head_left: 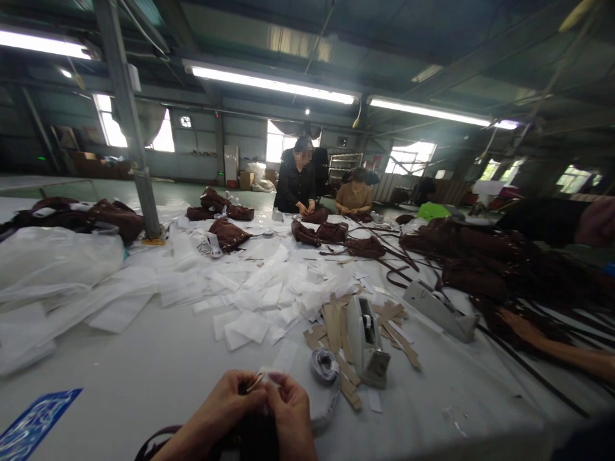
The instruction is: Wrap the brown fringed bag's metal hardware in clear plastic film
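Observation:
Both my hands are together at the table's near edge, fingers closed in a pinch. My left hand (233,404) grips a gold-coloured metal ring (255,382), whose exact kind is too small to tell. Between the fingertips of my right hand (291,403) is a thin white slip (270,373), partly hidden by the fingers. Under my hands lies a dark brown bag (254,438), mostly covered, with a strap looping out at the left. A roll of grey strip (323,366) lies just beyond my right hand, its loose end trailing toward me.
A grey tape dispenser (368,342) stands on cardboard strips (331,326), with a second dispenser (439,310) farther right. White paper slips (250,326) cover mid-table. Brown bags (461,250) pile up at right, near another person's arm (552,339). Two people work opposite; a post (139,160) rises at left.

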`<state>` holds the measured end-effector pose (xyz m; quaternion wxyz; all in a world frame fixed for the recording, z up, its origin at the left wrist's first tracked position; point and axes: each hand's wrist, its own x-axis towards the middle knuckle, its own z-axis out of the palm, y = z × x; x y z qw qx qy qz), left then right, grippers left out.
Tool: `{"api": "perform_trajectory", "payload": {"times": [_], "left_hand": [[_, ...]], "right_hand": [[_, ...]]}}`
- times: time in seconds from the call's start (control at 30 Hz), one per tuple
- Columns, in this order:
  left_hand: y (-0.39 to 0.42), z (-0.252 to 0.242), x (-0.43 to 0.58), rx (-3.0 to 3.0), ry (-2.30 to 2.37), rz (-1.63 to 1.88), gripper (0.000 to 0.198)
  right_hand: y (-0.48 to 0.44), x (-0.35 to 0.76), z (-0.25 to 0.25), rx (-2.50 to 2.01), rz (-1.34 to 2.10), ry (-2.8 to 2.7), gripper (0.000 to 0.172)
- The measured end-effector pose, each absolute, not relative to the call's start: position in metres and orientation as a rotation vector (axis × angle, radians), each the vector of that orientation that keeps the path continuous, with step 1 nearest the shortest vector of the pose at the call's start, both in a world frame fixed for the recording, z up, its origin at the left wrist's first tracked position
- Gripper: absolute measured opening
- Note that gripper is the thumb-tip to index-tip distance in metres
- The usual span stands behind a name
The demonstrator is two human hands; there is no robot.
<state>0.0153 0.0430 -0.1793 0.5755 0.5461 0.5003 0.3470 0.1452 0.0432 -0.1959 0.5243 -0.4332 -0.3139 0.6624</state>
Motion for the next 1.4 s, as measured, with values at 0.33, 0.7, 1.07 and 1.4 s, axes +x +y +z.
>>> {"api": "perform_trajectory", "payload": {"times": [0.33,0.7,1.07,1.4], "left_hand": [[0.055,-0.202,0.012,1.278,1.411,1.040,0.060],[0.054,-0.193,0.010,1.165,1.307,0.837,0.060],[0.055,-0.198,0.015,1.327,1.438,0.930,0.060],[0.041,-0.165,-0.004,1.253,1.226,0.836,0.056]], "right_hand": [[0.044,0.135,-0.202,-1.197,1.539,-0.923,0.063],[0.047,0.136,-0.204,-1.060,1.703,-0.644,0.054],[0.040,0.135,-0.198,-1.024,1.828,-0.506,0.052],[0.042,0.147,-0.191,-0.921,1.795,-0.200,0.040]]}}
